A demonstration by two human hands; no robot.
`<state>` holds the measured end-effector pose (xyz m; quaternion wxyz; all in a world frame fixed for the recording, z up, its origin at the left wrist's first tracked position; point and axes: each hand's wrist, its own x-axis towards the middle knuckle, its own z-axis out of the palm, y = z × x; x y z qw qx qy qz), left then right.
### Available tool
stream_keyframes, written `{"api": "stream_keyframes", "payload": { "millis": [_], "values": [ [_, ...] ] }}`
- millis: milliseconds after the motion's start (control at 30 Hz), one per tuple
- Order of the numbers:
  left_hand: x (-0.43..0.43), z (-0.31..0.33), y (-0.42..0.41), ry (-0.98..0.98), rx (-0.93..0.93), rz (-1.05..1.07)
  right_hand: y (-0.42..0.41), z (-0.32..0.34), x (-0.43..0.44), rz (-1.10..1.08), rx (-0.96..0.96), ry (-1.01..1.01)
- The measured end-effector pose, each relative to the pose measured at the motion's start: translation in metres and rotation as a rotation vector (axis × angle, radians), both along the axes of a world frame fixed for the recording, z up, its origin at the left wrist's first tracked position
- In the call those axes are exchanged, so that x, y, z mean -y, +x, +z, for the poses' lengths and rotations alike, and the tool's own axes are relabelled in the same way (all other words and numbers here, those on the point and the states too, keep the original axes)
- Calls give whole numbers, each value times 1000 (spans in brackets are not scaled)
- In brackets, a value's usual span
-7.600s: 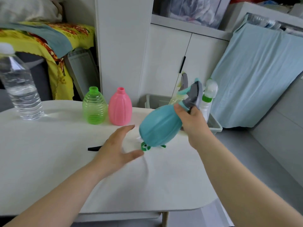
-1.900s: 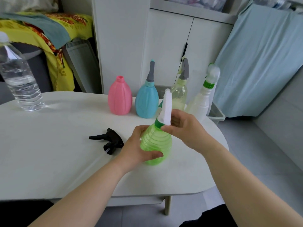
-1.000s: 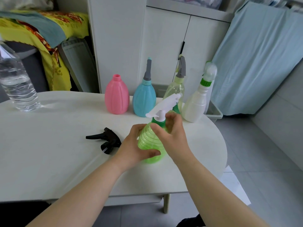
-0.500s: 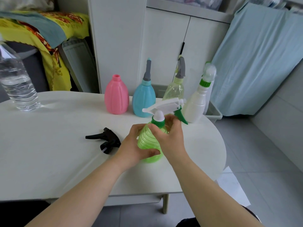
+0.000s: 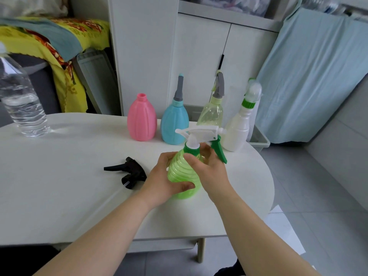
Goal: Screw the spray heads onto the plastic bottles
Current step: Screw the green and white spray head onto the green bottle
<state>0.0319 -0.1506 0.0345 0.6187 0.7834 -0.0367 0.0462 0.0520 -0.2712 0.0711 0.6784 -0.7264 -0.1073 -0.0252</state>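
Observation:
A ribbed green bottle (image 5: 180, 176) stands upright on the white table (image 5: 69, 196), gripped low on its left side by my left hand (image 5: 161, 182). My right hand (image 5: 209, 168) wraps the bottle's upper right, fingers at the green collar. On the neck sits a white spray head with a green trigger (image 5: 203, 134), nozzle to the left. A loose black spray head (image 5: 129, 172) lies on the table to the left. Behind stand a pink bottle (image 5: 141, 118) with an open neck, a blue bottle (image 5: 174, 120), a pale yellow-green bottle (image 5: 212, 112) and a white bottle (image 5: 238, 128), each of these three with a head on.
A clear water bottle (image 5: 20, 100) stands at the table's far left. A grey bin (image 5: 258, 138) sits behind the table's right end, by white cabinets (image 5: 199, 56) and a light blue cloth (image 5: 318, 76). The table's rounded edge is just right of my hands.
The white spray head has turned on the green bottle's neck: its nozzle swung round to the left and the green trigger now hangs at the right. The bottle stayed in place.

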Motion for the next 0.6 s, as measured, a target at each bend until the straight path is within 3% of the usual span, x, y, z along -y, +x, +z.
{"api": "stream_keyframes", "payload": {
  "millis": [200,333,467,600],
  "values": [
    [-2,1,0,-8,-9,-28,-2,0,7,118,-82,-8],
    [1,0,1,-2,-3,21,1,3,5,31,-116,85],
    [6,-3,-1,15,35,96,-2,-3,-16,-164,-68,-29],
    [3,0,-1,17,33,58,-4,1,-13,-60,-13,-41]
  ]
}}
